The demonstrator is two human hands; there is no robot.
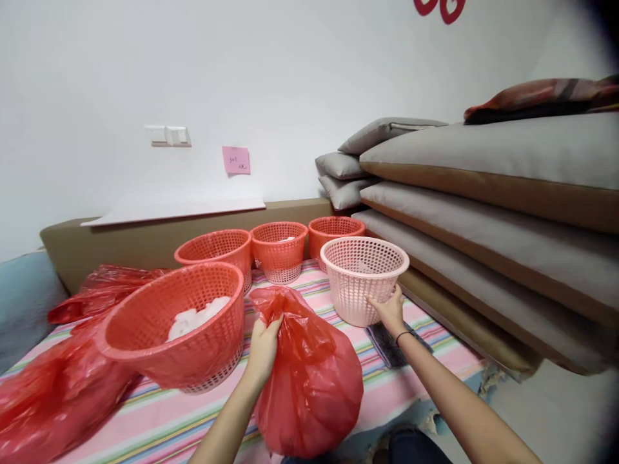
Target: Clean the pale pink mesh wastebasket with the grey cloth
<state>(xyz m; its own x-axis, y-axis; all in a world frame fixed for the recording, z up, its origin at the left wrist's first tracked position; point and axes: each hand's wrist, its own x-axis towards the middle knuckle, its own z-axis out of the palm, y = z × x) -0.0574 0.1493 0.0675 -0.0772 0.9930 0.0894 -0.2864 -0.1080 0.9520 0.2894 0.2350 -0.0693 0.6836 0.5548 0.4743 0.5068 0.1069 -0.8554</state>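
My left hand (265,345) is closed around the gathered neck of a full red plastic bag (312,380), which bulges at the near edge of the striped cloth. What fills the bag is hidden. My right hand (389,309) has its fingers and thumb against the lower side of a pale pink perforated basket (355,290), with the fingertips partly out of sight behind it. Under my right wrist lies a dark grey cloth (394,345). Left of the bag stands a large basket lined with red plastic (193,351), and white material (196,319) lies inside it.
Three more red-lined baskets stand behind: one at left (213,248), one in the middle (279,248), one at right (333,227). Other red bags (62,386) lie at the left. Stacked grey cushions (488,212) rise along the right side. A pink note (236,160) is on the wall.
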